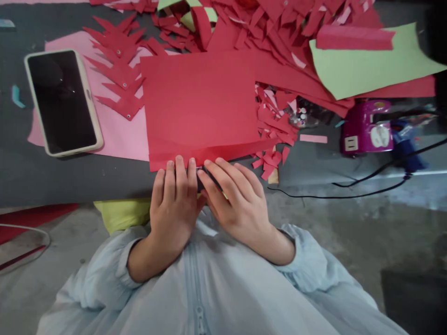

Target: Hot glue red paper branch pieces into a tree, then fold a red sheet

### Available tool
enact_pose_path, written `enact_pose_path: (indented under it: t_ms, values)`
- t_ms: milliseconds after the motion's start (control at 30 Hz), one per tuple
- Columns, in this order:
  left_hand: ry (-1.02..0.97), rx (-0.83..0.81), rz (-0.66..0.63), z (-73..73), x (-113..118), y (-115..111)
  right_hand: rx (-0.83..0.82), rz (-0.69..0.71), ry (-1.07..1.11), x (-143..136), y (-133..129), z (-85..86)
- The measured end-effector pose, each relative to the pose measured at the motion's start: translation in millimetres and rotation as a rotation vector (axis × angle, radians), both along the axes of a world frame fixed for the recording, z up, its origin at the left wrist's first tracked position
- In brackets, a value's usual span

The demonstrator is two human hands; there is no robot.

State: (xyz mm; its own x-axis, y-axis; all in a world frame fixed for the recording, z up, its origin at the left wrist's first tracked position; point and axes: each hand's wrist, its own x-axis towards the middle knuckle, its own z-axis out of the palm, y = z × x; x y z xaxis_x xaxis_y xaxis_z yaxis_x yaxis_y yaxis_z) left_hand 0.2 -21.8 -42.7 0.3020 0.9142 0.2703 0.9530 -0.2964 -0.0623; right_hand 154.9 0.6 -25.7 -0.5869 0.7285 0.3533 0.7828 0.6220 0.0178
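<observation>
A red sheet of paper (200,100) lies on the dark table, with a strip along its near edge turned up into a fold. My left hand (174,204) rests its stretched fingers on that near edge, left of centre. Beside it, my right hand (239,202) has its fingers extended and slightly spread, the tips touching the edge near the middle. Both thumbs are close together below the paper's edge and partly hidden.
Left are a phone (63,102), pink paper (120,139) and spiky red paper cutouts (120,95). Red scraps (275,116) lie right of the sheet. Farther right are green paper (366,65), a purple device (366,128) and a black cable (377,174).
</observation>
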Motion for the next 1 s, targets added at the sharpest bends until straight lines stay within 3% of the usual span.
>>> enact_pose_path:
  t_ms: [233, 1000]
  values:
    - [0.082, 0.004, -0.019, 3.5, 2, 1, -0.183, -0.157, -0.087, 4, -2, -11.5]
    - [0.090, -0.160, -0.004, 10.6, 0, 8, -0.243, -0.321, -0.086, 10, -5, -22.4]
